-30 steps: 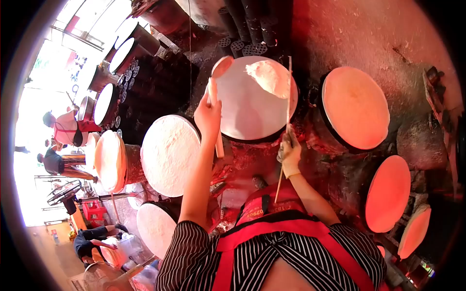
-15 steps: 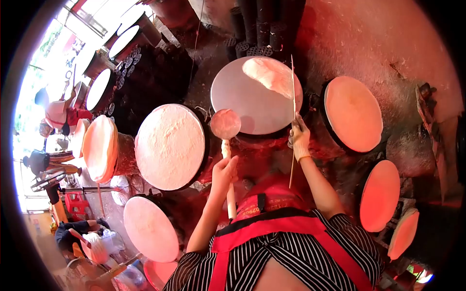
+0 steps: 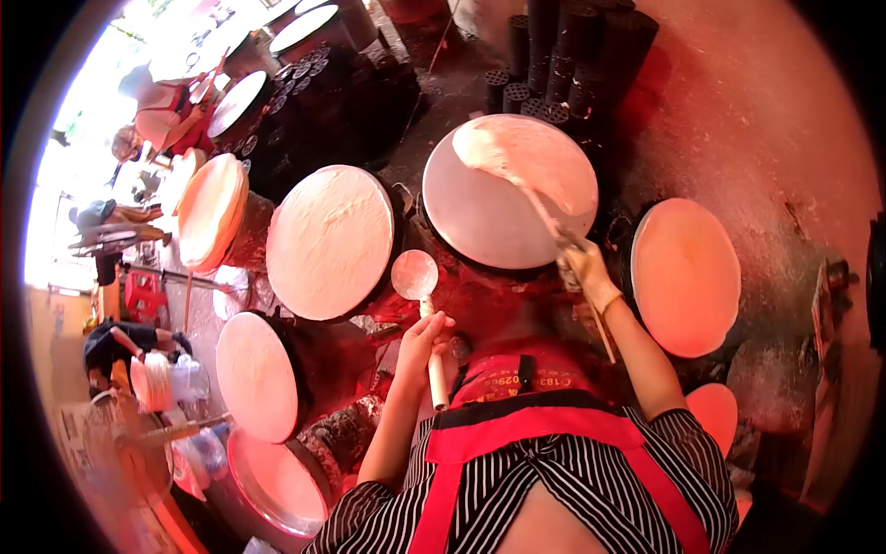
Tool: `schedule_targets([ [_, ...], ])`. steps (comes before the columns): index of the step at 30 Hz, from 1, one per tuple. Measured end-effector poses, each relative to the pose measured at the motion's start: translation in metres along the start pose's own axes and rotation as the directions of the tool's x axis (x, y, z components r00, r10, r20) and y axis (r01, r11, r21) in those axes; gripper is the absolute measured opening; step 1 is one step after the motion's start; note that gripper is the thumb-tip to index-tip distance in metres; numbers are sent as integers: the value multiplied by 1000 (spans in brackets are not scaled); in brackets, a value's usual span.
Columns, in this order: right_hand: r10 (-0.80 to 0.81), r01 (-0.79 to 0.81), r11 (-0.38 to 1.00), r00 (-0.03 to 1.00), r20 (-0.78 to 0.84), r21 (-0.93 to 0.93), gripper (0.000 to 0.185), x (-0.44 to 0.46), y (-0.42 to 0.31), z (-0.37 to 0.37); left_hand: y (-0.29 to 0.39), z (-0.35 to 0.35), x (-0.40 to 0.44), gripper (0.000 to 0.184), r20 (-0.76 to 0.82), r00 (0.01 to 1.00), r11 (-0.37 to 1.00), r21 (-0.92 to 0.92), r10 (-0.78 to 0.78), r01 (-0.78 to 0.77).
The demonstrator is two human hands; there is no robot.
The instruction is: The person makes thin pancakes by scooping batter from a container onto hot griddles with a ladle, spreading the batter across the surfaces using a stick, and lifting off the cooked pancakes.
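My left hand [image 3: 425, 342] is closed around the pale handle of a ladle [image 3: 414, 275], its round bowl pointing away from me, apart from the griddles. My right hand [image 3: 584, 265], in a glove with darkened fingers, grips a long wooden batter spreader [image 3: 541, 211]. The spreader's far end touches wet batter [image 3: 535, 152] on the round griddle [image 3: 461, 217] ahead of me. Batter covers the griddle's far and right part; its near left is bare grey metal.
Batter-covered griddles stand at left [image 3: 330, 242] and lower left [image 3: 257, 377]; another [image 3: 686, 277] is at right. A stack of flatbreads [image 3: 212, 212] lies farther left. Black coal cylinders [image 3: 554, 55] stand behind. Another person [image 3: 166, 120] works at far left. A basin [image 3: 277, 489] sits lower left.
The spreader has swung from upright to leaning left over the griddle. The batter is spread wider across the far right. The ladle has come slightly nearer me, and the view has turned.
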State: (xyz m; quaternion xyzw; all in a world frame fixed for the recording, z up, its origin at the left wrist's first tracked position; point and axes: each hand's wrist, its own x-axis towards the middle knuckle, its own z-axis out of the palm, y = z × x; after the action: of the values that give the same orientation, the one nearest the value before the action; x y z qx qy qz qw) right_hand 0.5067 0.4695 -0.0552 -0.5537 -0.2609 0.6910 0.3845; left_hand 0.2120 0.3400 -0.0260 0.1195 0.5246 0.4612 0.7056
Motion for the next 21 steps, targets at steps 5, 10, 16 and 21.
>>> schedule_targets([
  [5,-84,61,988,982,-170,-139,48,45,-17,-32,-37,16,-14,18,-117,992,992,-117,39,-53],
  [10,11,55,962,971,237,-269,42,61,-24,-5,-91,16,-32,18,-153,988,899,-433,-5,-63],
  [16,197,-44,937,886,419,-347,40,40,-57,-79,-124,26,-54,22,-209,973,735,-674,-96,-72],
  [21,-25,98,947,971,236,-305,38,99,-74,-63,-120,40,-62,29,-260,964,679,-719,-65,-148],
])
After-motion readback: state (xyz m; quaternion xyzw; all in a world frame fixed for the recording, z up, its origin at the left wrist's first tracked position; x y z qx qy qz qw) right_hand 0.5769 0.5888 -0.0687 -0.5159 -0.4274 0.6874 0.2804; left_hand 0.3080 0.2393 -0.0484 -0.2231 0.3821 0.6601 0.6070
